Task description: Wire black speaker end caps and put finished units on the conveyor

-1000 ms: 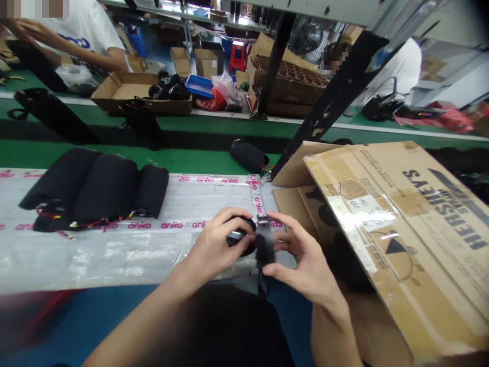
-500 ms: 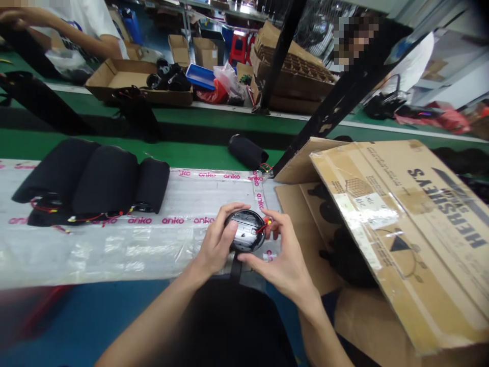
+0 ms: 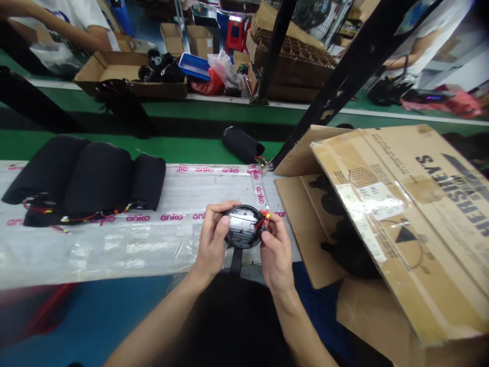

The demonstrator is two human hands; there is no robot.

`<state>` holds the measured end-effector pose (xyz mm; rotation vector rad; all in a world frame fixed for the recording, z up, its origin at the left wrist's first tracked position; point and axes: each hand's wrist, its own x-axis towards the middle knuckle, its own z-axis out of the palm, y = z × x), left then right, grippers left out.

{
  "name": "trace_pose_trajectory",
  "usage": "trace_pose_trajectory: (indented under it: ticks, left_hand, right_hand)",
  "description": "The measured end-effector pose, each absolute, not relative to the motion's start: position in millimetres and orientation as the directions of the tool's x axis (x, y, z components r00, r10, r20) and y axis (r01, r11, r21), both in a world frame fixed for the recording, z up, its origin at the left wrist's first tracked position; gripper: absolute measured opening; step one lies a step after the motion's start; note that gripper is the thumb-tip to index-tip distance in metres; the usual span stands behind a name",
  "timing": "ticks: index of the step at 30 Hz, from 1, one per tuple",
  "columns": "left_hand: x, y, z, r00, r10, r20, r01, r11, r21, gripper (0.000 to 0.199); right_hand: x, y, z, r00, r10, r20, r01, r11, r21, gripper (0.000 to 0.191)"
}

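Left hand (image 3: pixel 211 237) and right hand (image 3: pixel 276 250) face each other, fingers (image 3: pixel 214 210) curled, both forearms (image 3: pixel 164 311) angled inward

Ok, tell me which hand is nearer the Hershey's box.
Right. The right hand is at the right edge of the round black part, toward the Hershey's box; the left hand is at the part's left edge, farther away.

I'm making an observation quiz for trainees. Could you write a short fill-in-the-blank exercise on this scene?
1. The left hand holds a round black part, whose thin wires reach the fingertips of the ____ hand.
2. The pink word repeated along the tape is ____.
3. The plastic tray beside the clear bag is coloured ____.
4. The stool in the background is coloured ____.

Missing words: right; anko; blue; red.
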<state>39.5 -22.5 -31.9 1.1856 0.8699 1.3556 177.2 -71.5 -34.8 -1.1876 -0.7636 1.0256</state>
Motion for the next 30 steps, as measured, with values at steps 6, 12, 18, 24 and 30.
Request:
trace_pose_trajectory:
  ticks: [6,12,18,24,30]
  left_hand:
    - [38.6,-19.8,-30.2,0.078,0.971,0.225,-0.188,-0.208,0.96,0.026]
    - [38.5,-24.9,-26.5,0.02,0.978,0.206,-0.128,-0.202,0.971,0.027]
    - [44.1,-40.0,-28.7,-0.098,0.962,0.255,-0.084,-0.263,0.961,0.021]
    - [34.9,-27.8,-29.2,-0.005,0.966,0.258,-0.142,-0.256,0.956,0.022]
    - [43.8,-37.7,-37.3,-0.075,0.932,0.354,-0.188,-0.362,0.913,0.021]
  right_hand:
    - [181.1,-61.0,-40.0,0.383,0.924,0.012,-0.176,0.086,-0.981,0.046]
    - [172.6,-66.4,-34.4,0.475,0.88,-0.005,-0.131,0.065,-0.989,0.042]
    - [162.1,-83.0,-26.5,0.609,0.777,0.16,0.158,0.079,-0.984,0.025]
    - [169.3,-81.4,-21.6,0.534,0.817,0.218,0.263,0.084,-0.961,0.02]
    - [165.5,-79.6,-28.5,0.623,0.778,0.083,0.026,0.085,-0.996,0.027]
